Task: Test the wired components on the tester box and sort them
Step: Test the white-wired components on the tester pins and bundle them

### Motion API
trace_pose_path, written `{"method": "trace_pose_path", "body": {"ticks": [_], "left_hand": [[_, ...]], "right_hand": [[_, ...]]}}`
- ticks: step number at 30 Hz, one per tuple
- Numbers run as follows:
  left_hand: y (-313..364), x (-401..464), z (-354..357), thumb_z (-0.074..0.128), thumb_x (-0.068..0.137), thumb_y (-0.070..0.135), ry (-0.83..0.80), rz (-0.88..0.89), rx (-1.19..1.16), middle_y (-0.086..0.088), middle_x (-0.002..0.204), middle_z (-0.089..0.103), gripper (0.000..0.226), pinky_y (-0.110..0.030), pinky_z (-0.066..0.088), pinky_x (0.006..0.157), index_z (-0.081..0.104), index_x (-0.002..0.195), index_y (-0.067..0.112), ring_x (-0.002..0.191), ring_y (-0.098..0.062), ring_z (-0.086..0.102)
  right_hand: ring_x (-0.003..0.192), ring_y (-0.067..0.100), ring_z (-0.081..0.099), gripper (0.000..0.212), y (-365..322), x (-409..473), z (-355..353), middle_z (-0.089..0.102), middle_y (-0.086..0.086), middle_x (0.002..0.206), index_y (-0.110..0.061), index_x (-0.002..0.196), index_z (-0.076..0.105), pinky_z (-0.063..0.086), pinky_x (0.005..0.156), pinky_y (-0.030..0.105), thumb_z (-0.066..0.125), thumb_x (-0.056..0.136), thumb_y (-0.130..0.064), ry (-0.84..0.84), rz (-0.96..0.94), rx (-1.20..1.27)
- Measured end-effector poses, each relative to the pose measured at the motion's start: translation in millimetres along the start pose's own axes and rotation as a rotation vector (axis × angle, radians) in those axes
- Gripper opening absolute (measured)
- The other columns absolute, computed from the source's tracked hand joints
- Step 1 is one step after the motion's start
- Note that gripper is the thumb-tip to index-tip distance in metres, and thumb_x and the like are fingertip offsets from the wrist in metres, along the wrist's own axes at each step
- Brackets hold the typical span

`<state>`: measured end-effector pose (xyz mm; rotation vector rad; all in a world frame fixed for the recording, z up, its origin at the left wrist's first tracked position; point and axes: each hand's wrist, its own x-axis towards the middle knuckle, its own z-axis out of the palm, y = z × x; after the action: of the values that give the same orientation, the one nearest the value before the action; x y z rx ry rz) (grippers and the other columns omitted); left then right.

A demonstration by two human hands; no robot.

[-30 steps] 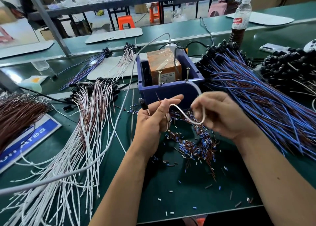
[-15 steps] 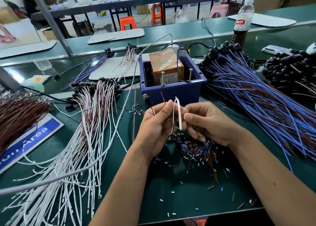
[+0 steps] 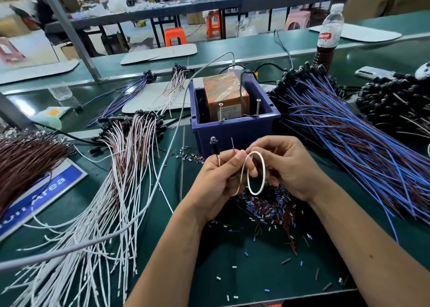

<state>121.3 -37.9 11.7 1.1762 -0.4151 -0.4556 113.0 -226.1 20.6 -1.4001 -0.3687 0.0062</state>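
My left hand (image 3: 217,181) pinches a wired component (image 3: 256,174); its black head and a bare brown wire end stick up above my fingers. The white lead curls into a round loop between both hands. My right hand (image 3: 288,167) pinches the top of that loop. Just behind my hands stands the blue tester box (image 3: 235,125) with an orange unit inside and two upright screws at its front wall.
White-and-brown wired parts (image 3: 121,167) fan out on the left, blue-wired ones (image 3: 349,139) on the right, brown ones (image 3: 25,157) far left. Cut insulation bits (image 3: 267,211) litter the green mat under my hands. A grey cable (image 3: 167,148) crosses left; a bottle (image 3: 329,34) stands back right.
The white lead, pressed into a narrow fold between my hands half a second ago, now forms a round loop. My right hand has shifted slightly right and up.
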Motion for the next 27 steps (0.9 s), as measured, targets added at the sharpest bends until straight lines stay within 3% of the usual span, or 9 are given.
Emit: {"method": "trace_pose_path", "body": {"ticks": [5, 7, 12, 14, 16, 19, 23, 25, 27], "left_hand": [[-0.9, 0.1, 0.2, 0.059, 0.101, 0.039, -0.021, -0.017, 0.033, -0.004, 0.093, 0.074, 0.028, -0.023, 0.017, 0.048, 0.074, 0.092, 0.017, 0.045, -0.002, 0.026], [-1.4, 0.0, 0.1, 0.060, 0.100, 0.037, -0.010, -0.013, 0.037, -0.001, 0.085, 0.074, 0.028, -0.022, 0.018, 0.047, 0.075, 0.092, 0.016, 0.044, -0.001, 0.026], [-1.6, 1.0, -0.9, 0.057, 0.100, 0.029, 0.090, 0.045, 0.040, -0.006, 0.078, 0.072, 0.029, -0.015, 0.024, 0.041, 0.078, 0.083, 0.018, 0.042, -0.002, 0.025], [-2.0, 1.0, 0.4, 0.057, 0.101, 0.028, 0.118, 0.088, 0.055, -0.007, 0.080, 0.073, 0.028, -0.016, 0.023, 0.042, 0.078, 0.084, 0.019, 0.043, -0.004, 0.026], [-3.3, 1.9, 1.5, 0.058, 0.101, 0.028, 0.138, 0.113, 0.086, -0.007, 0.079, 0.072, 0.027, -0.016, 0.023, 0.042, 0.079, 0.086, 0.018, 0.043, -0.004, 0.027], [-4.4, 3.0, 1.8, 0.061, 0.099, 0.029, 0.166, 0.121, 0.110, -0.008, 0.077, 0.073, 0.026, -0.015, 0.025, 0.041, 0.080, 0.087, 0.015, 0.041, -0.003, 0.030], [-6.0, 2.0, 3.9, 0.059, 0.101, 0.030, 0.155, 0.144, 0.100, -0.001, 0.069, 0.071, 0.028, -0.013, 0.026, 0.041, 0.081, 0.094, 0.013, 0.041, -0.001, 0.031], [-6.6, 2.7, 4.5, 0.056, 0.103, 0.032, 0.185, 0.164, 0.091, 0.011, 0.052, 0.054, 0.032, -0.014, 0.024, 0.042, 0.081, 0.101, 0.012, 0.040, -0.001, 0.026], [-5.5, 2.8, 4.1, 0.054, 0.104, 0.036, 0.214, 0.208, 0.084, 0.014, 0.048, 0.045, 0.038, -0.015, 0.026, 0.043, 0.078, 0.112, 0.009, 0.040, 0.000, 0.028]], "right_hand": [[0.041, 0.014, 0.050, 0.017, -2.9, 1.6, -0.9, 0.060, 0.021, 0.062, -0.011, 0.087, 0.078, 0.038, 0.037, 0.021, 0.076, 0.087, -0.028, 0.177, -0.033, -0.027], [0.042, 0.016, 0.047, 0.018, -3.9, 2.6, -0.5, 0.056, 0.031, 0.067, -0.011, 0.087, 0.079, 0.038, 0.037, 0.022, 0.076, 0.086, -0.028, 0.246, -0.061, -0.022], [0.041, 0.009, 0.042, 0.019, -4.1, 5.3, -11.2, 0.055, 0.005, 0.063, -0.012, 0.080, 0.072, 0.028, 0.033, 0.019, 0.073, 0.091, -0.027, 0.480, -0.063, 0.125], [0.038, 0.010, 0.041, 0.027, -2.2, 4.9, -11.2, 0.052, 0.005, 0.059, -0.015, 0.074, 0.071, 0.026, 0.033, 0.018, 0.075, 0.089, -0.038, 0.459, -0.002, 0.036], [0.038, 0.008, 0.043, 0.033, 0.6, 3.9, -3.6, 0.056, 0.006, 0.060, -0.013, 0.079, 0.075, 0.028, 0.032, 0.017, 0.073, 0.087, -0.045, 0.306, 0.069, 0.007], [0.040, 0.008, 0.044, 0.026, 1.8, 3.4, 7.3, 0.060, 0.004, 0.062, -0.009, 0.087, 0.079, 0.029, 0.033, 0.017, 0.073, 0.089, -0.035, 0.092, 0.120, 0.002], [0.043, 0.010, 0.047, 0.018, -1.1, 2.7, 7.5, 0.065, 0.005, 0.064, -0.013, 0.086, 0.081, 0.034, 0.036, 0.018, 0.072, 0.090, -0.029, 0.123, 0.079, 0.006], [0.055, 0.014, 0.059, 0.020, -2.8, 3.6, 7.2, 0.071, 0.005, 0.072, -0.013, 0.087, 0.080, 0.046, 0.047, 0.021, 0.070, 0.091, -0.029, 0.182, 0.021, 0.047], [0.062, 0.021, 0.061, 0.020, -4.0, 5.7, 4.0, 0.075, 0.010, 0.086, -0.017, 0.086, 0.079, 0.050, 0.056, 0.026, 0.066, 0.093, -0.030, 0.253, -0.039, 0.137]]}}
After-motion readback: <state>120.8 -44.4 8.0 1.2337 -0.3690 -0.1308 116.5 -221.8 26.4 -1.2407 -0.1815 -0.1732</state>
